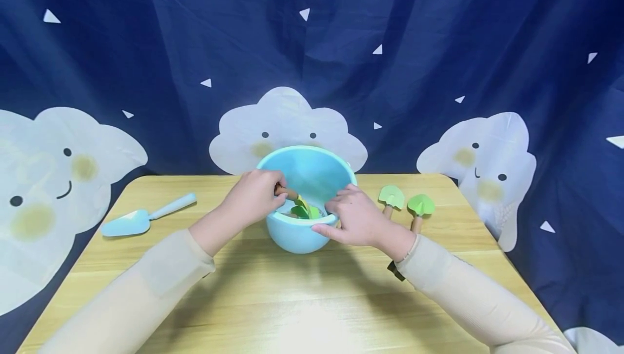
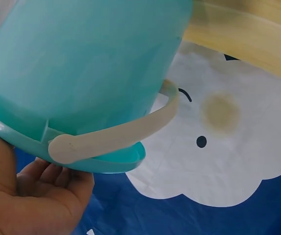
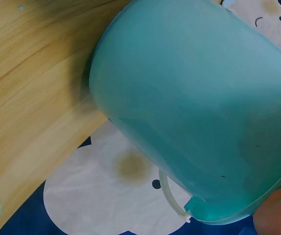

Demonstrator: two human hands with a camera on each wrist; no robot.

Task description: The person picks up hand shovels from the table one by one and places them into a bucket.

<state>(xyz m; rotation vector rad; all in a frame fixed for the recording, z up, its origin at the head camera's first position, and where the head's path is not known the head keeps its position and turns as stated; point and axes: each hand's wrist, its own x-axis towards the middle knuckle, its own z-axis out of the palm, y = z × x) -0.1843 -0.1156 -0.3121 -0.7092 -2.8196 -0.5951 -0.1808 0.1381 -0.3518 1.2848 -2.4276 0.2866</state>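
Tool (image 1: 288, 192) at bucket (image 1: 298, 238) mouth, just right of L hand (image 1: 255, 196), curled fingers pinching wood handle; blade partly hidden, hard to separate from green stuff (image 1: 314, 212) inside. R hand (image 1: 358, 217) grips bucket's near-right rim, some fingertips hidden. Right: 2 green tools (image 1: 392, 196), handles part-blocked by R hand/arm. Left: blue trowel (image 1: 128, 223).

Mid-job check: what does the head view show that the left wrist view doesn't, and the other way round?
Only the head view shows the wooden-handled tool in the left hand, plus the blue trowel, the rounded green tool and the leaf-shaped green tool on the tabletop.

Only the left wrist view shows the pale carrying handle of the bucket, with its round end.

Both show the bucket, left hand, tabletop and cloud-print backdrop.
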